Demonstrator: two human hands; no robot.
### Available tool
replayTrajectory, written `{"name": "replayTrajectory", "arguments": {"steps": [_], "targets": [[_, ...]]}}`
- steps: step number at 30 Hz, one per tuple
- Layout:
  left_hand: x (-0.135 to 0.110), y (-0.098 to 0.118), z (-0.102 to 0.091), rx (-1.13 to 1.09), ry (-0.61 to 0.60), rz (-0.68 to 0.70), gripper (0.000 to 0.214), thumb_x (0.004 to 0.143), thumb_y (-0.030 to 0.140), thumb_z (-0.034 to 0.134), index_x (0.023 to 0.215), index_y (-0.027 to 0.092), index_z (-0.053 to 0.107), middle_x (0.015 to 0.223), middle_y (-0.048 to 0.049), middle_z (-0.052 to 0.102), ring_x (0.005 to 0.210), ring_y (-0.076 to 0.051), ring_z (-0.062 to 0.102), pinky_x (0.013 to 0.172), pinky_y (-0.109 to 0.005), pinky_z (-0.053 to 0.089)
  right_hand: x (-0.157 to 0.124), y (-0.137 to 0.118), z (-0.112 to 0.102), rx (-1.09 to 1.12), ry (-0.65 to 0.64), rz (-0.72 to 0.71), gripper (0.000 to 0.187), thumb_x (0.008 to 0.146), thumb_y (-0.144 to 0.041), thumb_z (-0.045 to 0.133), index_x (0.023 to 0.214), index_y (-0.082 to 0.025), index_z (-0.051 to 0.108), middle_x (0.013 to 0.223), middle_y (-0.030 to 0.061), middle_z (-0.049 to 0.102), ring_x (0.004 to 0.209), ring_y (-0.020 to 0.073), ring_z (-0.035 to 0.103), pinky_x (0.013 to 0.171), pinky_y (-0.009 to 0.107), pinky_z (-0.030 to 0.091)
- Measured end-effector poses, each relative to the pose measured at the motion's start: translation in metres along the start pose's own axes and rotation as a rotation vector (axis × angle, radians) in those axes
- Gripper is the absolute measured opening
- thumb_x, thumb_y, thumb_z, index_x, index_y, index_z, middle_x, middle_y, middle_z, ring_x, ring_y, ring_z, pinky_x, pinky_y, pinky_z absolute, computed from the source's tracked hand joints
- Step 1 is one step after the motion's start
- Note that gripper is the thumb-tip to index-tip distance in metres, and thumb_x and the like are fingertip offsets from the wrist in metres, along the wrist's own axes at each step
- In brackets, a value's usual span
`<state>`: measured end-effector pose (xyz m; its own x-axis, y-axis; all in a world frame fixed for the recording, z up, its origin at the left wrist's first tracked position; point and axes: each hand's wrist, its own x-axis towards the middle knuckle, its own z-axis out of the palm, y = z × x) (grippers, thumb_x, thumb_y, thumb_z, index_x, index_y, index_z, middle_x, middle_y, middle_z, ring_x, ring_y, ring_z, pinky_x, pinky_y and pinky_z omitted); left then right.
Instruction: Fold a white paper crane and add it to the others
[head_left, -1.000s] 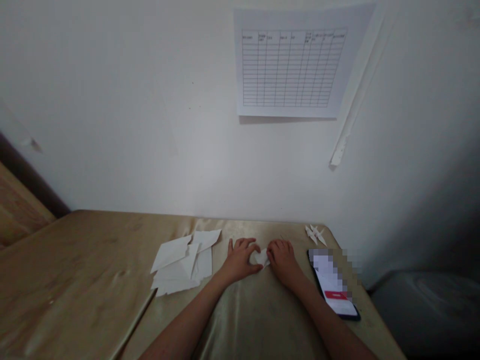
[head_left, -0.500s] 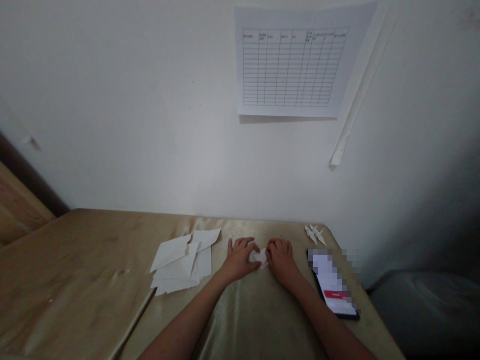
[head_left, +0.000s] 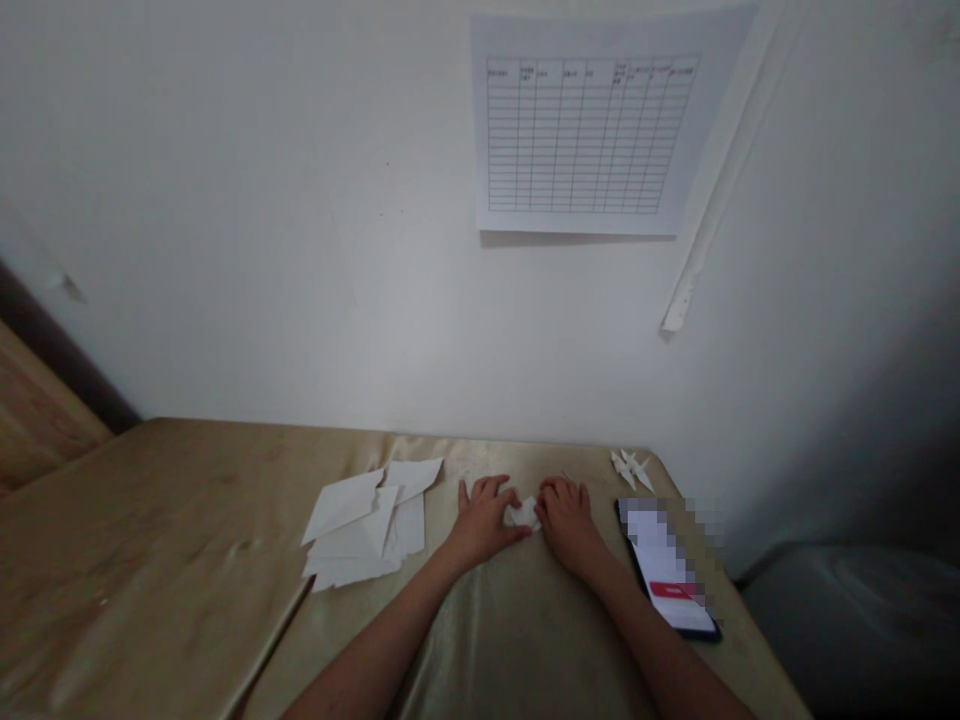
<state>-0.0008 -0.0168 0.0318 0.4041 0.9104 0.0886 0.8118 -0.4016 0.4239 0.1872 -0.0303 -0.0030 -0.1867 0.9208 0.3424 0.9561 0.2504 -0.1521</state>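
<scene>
A small piece of folded white paper (head_left: 524, 512) lies on the gold-brown covered table between my two hands. My left hand (head_left: 486, 518) grips its left side, thumb at the near edge and index finger at the far edge. On the other side, my right hand (head_left: 564, 518) has its curled fingers closed on the paper's right edge. The fingers cover parts of the paper, so its full shape is hidden. To the left lies a loose pile of white paper sheets (head_left: 352, 540). Small folded white paper figures (head_left: 632, 468) sit at the far right corner.
A phone (head_left: 664, 575) with a lit, partly blurred screen lies right of my right hand. The table (head_left: 150, 560) meets a white wall carrying a printed grid sheet (head_left: 577, 130). A dark rounded object (head_left: 855, 620) stands beyond the table's right edge.
My hands have shifted very slightly on the paper, and a little more of it shows between them. The pile, figures and phone stay in place.
</scene>
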Motion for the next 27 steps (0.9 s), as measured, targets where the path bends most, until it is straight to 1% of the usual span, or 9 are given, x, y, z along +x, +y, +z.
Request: {"name": "replayTrajectory", "arguments": {"steps": [8, 18, 22, 27], "targets": [[0.000, -0.001, 0.001, 0.000, -0.008, -0.003, 0.041, 0.072, 0.049, 0.080, 0.105, 0.030, 0.066, 0.149, -0.0066, 0.049, 0.141, -0.034, 0.038, 0.114, -0.073, 0.010, 0.002, -0.002, 0.005, -0.018, 0.016, 0.023, 0.019, 0.097, -0.022, 0.045, 0.107, -0.020, 0.061, 0.122, 0.0125, 0.060, 0.118, 0.0279, 0.051, 0.110, 0.056, 0.028], [0.001, -0.001, -0.002, 0.000, -0.050, -0.018, 0.041, 0.073, 0.047, 0.080, 0.107, 0.031, 0.065, 0.152, -0.0060, 0.045, 0.143, -0.034, 0.035, 0.115, -0.072, 0.010, 0.004, -0.007, -0.001, -0.054, -0.003, 0.026, 0.021, 0.097, -0.022, 0.046, 0.108, -0.017, 0.063, 0.124, 0.0144, 0.061, 0.119, 0.0304, 0.051, 0.109, 0.061, 0.027], [0.000, 0.000, -0.003, 0.005, -0.046, -0.023, 0.042, 0.072, 0.047, 0.081, 0.107, 0.031, 0.065, 0.152, -0.0067, 0.045, 0.143, -0.034, 0.036, 0.115, -0.072, 0.009, 0.004, -0.009, -0.003, -0.053, -0.023, 0.038, 0.023, 0.098, -0.021, 0.045, 0.109, -0.017, 0.064, 0.125, 0.0158, 0.061, 0.120, 0.0316, 0.051, 0.109, 0.065, 0.024], [0.001, 0.000, -0.002, 0.012, -0.054, -0.025, 0.046, 0.069, 0.049, 0.082, 0.108, 0.031, 0.065, 0.152, -0.0070, 0.045, 0.143, -0.034, 0.035, 0.115, -0.071, 0.009, 0.006, -0.012, -0.006, -0.069, -0.059, 0.071, 0.025, 0.098, -0.023, 0.045, 0.112, -0.017, 0.065, 0.127, 0.0163, 0.060, 0.122, 0.0313, 0.049, 0.112, 0.064, 0.022]]}}
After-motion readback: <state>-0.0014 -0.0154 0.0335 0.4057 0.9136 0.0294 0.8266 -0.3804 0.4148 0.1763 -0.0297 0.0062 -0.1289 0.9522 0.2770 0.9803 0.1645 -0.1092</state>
